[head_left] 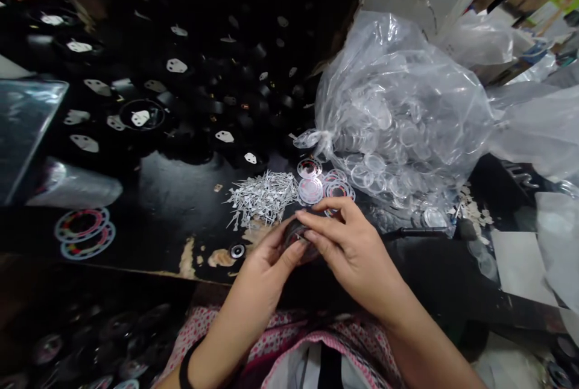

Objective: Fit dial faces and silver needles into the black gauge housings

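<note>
Near the front edge of the dark table, my left hand (pixel 269 265) is closed around the side of a small round dark gauge-like piece (pixel 295 231). My right hand (pixel 346 241) grips the same piece from the other side, thumb and fingers at its rim. My fingers hide much of it. Just beyond my hands lies a heap of thin pale needle-like pointers (pixel 262 196). Right of that heap are several round printed dial discs (pixel 310 190), some overlapping. A small black ring-shaped part with a light centre (pixel 237 251) sits left of my left hand.
A clear plastic bag (pixel 407 111) of transparent discs stands back right. Many black parts with white plates (pixel 176 66) fill the back left. Two printed dials (pixel 85 232) and a clear wrapped roll (pixel 75 185) lie left. A black rod-like tool (pixel 418 232) and white sheet (pixel 525 265) lie right.
</note>
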A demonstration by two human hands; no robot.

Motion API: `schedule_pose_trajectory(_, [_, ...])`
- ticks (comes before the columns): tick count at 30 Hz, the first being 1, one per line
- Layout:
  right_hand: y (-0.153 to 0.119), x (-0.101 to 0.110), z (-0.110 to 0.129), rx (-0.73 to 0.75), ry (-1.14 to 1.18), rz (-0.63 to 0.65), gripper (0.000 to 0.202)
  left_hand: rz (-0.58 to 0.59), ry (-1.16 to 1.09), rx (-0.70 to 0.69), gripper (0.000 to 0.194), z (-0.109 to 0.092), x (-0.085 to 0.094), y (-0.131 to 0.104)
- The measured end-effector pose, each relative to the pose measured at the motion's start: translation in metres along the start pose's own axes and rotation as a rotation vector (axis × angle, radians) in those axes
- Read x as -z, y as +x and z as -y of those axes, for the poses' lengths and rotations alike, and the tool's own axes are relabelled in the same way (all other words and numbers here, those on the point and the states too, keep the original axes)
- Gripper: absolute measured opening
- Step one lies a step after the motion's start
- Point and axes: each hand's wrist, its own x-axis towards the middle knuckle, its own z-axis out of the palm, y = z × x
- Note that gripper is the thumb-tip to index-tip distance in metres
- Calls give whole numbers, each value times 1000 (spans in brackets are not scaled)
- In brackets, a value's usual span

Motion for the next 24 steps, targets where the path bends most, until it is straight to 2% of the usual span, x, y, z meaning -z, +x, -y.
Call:
schedule_pose_trajectory(2, [3,1,0,-40,17,-19,27,31,94,-33,39,2,2,-3])
schedule_pose_trajectory(4, [6,-2,-1,-71,-23,-80,39,76,139,-24,41,1,0,-7])
schedule_pose_trajectory(7, [7,-9,-3,-52,-86,-151,42,122,151,-27,44,-1,-4,-11])
schedule_pose_trajectory(11, [7,-14,-4,-25,-106,-156,42,74,232,-48,41,-4,-7,-13])
schedule_pose_trajectory(14, [7,-11,-1,-37,-195,-82,46,8,286,-57,39,-3,-5,-14])
schedule_pose_trajectory(16, [6,-9,2,-34,-266,-51,52,4,337,-64,38,-1,-1,-16])
schedule_pose_trajectory(20, [6,-15,0,5,-279,-119,54,37,496,-134,38,0,5,-20])
schedule_pose_trajectory(24, [9,-30,-4,29,-192,-170,51,-7,590,-234,39,-5,4,-18])
